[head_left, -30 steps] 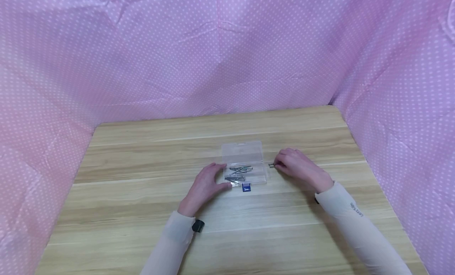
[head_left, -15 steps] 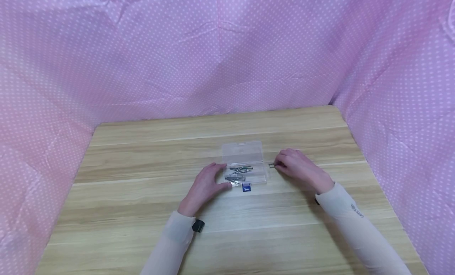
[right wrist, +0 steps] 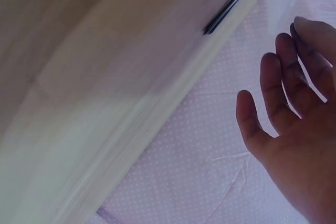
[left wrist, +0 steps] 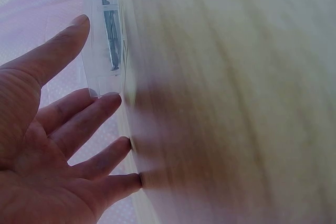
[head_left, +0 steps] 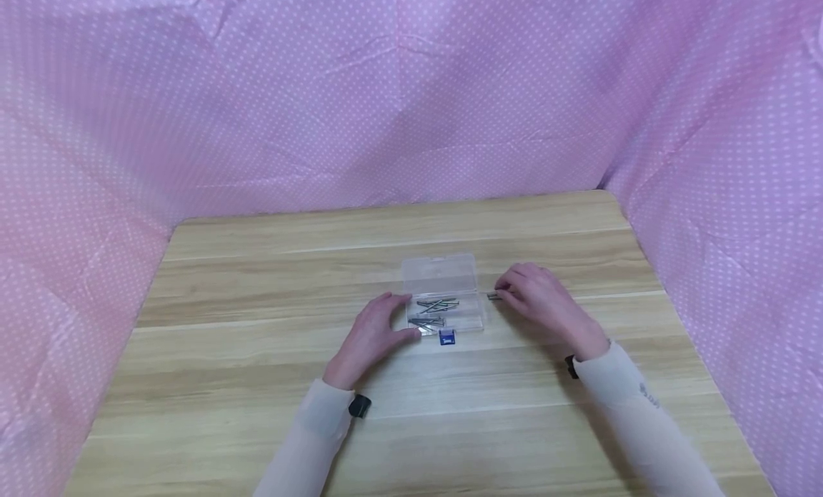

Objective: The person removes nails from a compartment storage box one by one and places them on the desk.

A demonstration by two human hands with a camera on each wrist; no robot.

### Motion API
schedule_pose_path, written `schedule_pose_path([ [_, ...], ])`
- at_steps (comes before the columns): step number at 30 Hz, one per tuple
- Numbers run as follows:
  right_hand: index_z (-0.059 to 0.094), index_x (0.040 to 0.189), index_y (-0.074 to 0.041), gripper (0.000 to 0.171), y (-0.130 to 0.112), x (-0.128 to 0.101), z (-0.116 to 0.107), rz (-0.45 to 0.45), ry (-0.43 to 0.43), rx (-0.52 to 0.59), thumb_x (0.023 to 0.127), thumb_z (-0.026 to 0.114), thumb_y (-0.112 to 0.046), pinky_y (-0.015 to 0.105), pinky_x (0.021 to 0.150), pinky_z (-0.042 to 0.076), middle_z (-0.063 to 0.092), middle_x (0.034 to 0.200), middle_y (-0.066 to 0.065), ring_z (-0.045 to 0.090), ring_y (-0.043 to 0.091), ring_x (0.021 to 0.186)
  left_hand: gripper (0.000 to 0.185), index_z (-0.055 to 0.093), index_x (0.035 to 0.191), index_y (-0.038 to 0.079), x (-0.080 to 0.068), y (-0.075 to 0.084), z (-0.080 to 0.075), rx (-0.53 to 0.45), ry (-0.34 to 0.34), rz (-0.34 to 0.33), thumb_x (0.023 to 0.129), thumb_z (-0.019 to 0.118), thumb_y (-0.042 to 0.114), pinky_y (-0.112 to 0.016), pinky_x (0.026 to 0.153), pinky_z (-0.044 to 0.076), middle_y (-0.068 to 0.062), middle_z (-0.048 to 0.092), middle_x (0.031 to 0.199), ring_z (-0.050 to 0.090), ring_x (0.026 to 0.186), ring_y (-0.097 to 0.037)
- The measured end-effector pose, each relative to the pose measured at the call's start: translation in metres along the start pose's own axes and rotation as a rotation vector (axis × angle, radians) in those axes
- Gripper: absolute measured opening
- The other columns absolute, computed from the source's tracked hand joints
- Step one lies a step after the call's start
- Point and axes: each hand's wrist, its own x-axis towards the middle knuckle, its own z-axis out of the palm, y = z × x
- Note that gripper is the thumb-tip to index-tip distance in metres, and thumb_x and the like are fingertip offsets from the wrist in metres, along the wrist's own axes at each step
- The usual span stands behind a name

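A small clear plastic box (head_left: 444,308) lies open at the table's middle, its lid (head_left: 439,273) folded back, with several metal nails (head_left: 436,305) inside. A blue tag (head_left: 446,337) sits at its near edge. My left hand (head_left: 400,317) rests on the table at the box's left end, fingers straight, fingertips (left wrist: 113,99) touching the box wall (left wrist: 100,51). My right hand (head_left: 509,291) hovers just right of the box, fingers relaxed and holding nothing. One loose nail (head_left: 493,295) lies on the wood by its fingertips; it also shows in the right wrist view as a nail (right wrist: 229,6) apart from the spread fingers (right wrist: 273,82).
The wooden table (head_left: 257,383) is walled in by pink dotted cloth (head_left: 411,97) at the back and both sides. The table's far edge (right wrist: 157,108) runs close behind the loose nail in the right wrist view.
My right hand has lifted slightly and its fingers have come off the loose nail, which stays on the table. The left hand and box have barely moved.
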Motion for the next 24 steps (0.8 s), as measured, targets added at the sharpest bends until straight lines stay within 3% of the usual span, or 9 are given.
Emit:
schedule_pose_path([
  [4,0.074,0.098,-0.005,0.012,-0.009,0.003,0.002,-0.052,0.098,0.03,0.089,0.08,-0.008,0.049,0.087,0.056,0.073,0.096,0.009,0.068,0.03,0.094,0.074,0.058,0.147,0.012,0.0,0.0,0.0,-0.005,0.002,0.003,0.084,0.086,0.038,-0.056,0.122,0.028,-0.014,0.054,0.152,0.038,0.148,-0.037],
  [9,0.075,0.097,-0.006,0.01,-0.02,0.007,0.006,-0.078,0.147,0.074,0.088,0.08,-0.007,0.047,0.085,0.056,0.072,0.095,0.006,0.067,0.028,0.093,0.074,0.058,0.147,0.012,-0.001,0.001,0.0,-0.007,-0.001,-0.007,0.084,0.086,0.038,-0.056,0.122,0.028,-0.014,0.054,0.152,0.038,0.148,-0.037],
  [24,0.077,0.101,-0.008,0.014,-0.041,0.018,0.018,-0.105,0.135,0.087,0.088,0.081,-0.009,0.048,0.087,0.054,0.073,0.102,0.007,0.067,0.029,0.099,0.072,0.058,0.147,0.012,-0.001,0.003,-0.002,-0.009,0.002,0.0,0.085,0.086,0.037,-0.056,0.123,0.027,-0.014,0.055,0.151,0.037,0.149,-0.036],
])
